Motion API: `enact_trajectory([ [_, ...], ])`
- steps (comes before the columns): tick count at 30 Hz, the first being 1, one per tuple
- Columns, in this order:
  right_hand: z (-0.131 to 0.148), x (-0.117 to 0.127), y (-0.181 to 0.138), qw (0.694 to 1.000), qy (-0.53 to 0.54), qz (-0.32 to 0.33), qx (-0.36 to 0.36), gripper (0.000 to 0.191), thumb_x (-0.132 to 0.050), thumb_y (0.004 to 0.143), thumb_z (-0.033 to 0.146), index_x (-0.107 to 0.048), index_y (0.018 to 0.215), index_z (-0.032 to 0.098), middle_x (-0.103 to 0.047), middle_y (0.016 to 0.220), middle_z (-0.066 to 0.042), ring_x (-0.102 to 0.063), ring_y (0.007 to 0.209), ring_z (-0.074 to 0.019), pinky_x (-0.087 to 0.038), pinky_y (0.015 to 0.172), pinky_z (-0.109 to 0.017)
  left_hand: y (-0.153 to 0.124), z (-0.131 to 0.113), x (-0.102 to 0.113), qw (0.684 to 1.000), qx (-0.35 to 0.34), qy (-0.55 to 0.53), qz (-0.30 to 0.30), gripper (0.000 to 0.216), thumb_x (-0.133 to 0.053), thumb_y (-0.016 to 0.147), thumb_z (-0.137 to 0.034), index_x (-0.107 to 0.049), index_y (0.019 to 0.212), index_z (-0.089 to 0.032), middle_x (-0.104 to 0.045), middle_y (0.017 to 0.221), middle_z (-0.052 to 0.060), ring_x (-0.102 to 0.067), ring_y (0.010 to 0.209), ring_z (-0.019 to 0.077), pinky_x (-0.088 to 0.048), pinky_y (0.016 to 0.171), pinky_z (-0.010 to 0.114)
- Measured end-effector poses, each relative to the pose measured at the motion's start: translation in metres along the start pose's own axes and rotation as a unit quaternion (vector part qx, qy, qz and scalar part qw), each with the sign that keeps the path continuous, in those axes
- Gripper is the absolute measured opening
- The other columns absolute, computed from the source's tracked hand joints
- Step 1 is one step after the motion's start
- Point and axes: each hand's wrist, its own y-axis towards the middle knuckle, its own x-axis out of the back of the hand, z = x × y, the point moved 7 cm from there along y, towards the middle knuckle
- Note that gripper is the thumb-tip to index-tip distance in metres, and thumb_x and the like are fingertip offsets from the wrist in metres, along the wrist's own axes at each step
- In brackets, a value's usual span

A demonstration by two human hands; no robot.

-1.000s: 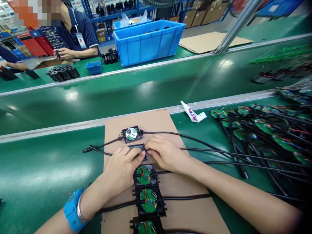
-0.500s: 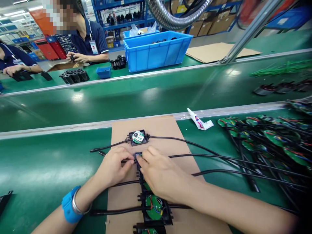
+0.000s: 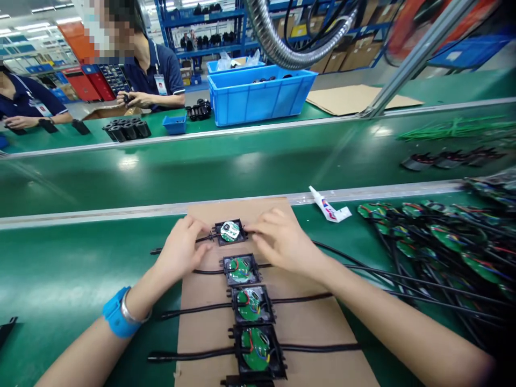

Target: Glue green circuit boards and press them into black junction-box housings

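A row of square black plastic housings with round circuit boards runs down a cardboard sheet (image 3: pixel 205 333). Black cables leave each housing on both sides. At the farthest housing (image 3: pixel 230 232), whose board has a white face, my left hand (image 3: pixel 182 248) is at the left cable, thumb and forefinger apart around it. Across from it, my right hand (image 3: pixel 282 242) reaches the right side, forefinger at the cable exit and thumb lower, apart. Nearer me lie a second housing (image 3: pixel 242 270), a third housing (image 3: pixel 252 305) and a fourth housing (image 3: pixel 260 352), their boards showing green.
A pile of wired circuit boards (image 3: pixel 447 236) covers the right side. A white glue tube (image 3: pixel 328 207) lies beyond the cardboard. Across the bench stand a blue bin (image 3: pixel 260 99), black cylindrical parts (image 3: pixel 126 129) and two co-workers. A metal hose (image 3: pixel 282 45) hangs overhead.
Both hands have moved away from the second housing to the farthest one, uncovering the second and third housings. My view has tilted slightly up.
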Motion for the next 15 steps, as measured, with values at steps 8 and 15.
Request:
enact_trajectory([
  [8, -0.025, 0.005, -0.009, 0.999, 0.018, -0.008, -0.051, 0.019, -0.039, 0.09, 0.013, -0.054, 0.1, 0.013, -0.063, 0.098, -0.013, -0.059, 0.09, -0.0206, -0.048, 0.079, -0.035, 0.002, 0.002, 0.011, 1.0, 0.027, -0.009, -0.008, 0.013, -0.044, 0.093, -0.022, -0.058, 0.092, -0.02, -0.067, 0.088, 0.002, -0.062, 0.079, 0.0173, -0.046, 0.07, 0.028],
  [15, 0.021, 0.018, 0.01, 0.986, -0.089, 0.135, -0.038, 0.019, -0.039, 0.085, 0.013, -0.058, 0.083, 0.013, -0.061, 0.081, -0.01, -0.056, 0.068, -0.0184, -0.038, 0.062, -0.032, 0.012, -0.013, 0.018, 0.998, 0.036, 0.041, -0.01, 0.019, -0.042, 0.094, -0.026, -0.059, 0.088, -0.02, -0.07, 0.084, 0.002, -0.064, 0.075, 0.0179, -0.046, 0.068, 0.028],
])
